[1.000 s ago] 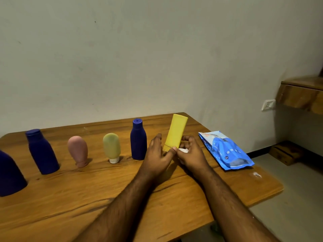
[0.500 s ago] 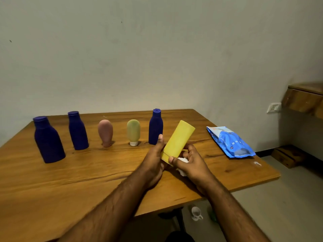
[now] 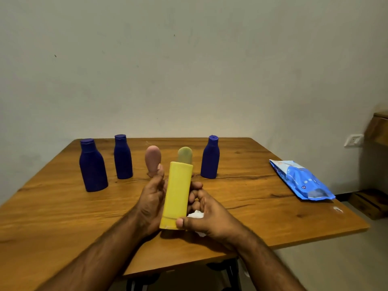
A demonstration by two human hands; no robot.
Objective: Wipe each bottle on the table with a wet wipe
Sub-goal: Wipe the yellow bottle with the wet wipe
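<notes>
So both hands are on the yellow bottle [image 3: 177, 194], which is held up off the wooden table [image 3: 241, 211] and stands nearly upright, leaning a touch to the right at the top. The left hand [image 3: 151, 203] is wrapped around its left side from behind, thumb sticking up along the edge and fingertips peeking out on the right side of the bottle. The right hand [image 3: 206, 217] grips the lower end, thumb pressed on the front near the bottom edge, and it's got the white wet wipe [image 3: 196, 215] bunched up between its palm and the bottle, only a bit of it showing, plus a scrap under the hand. Behind, there's a row of other bottles standing on the table: a big dark blue bottle [image 3: 93, 165] at the left, a slimmer blue bottle [image 3: 123, 157] just beside it, then a pink squeeze bottle [image 3: 152, 157] standing on its cap, partly behind the left thumb, a green squeeze bottle [image 3: 185, 154] mostly hidden behind the yellow one, and a small blue bottle [image 3: 210, 157] to the right of that. Well off to the right, near the table edge, lies the blue wipes pack [image 3: 302, 179], flat on the wood. There's a white wall socket [image 3: 353, 140] on the wall at the far right, and a wooden shelf [image 3: 378, 128] next to it, kinda blurry.
</notes>
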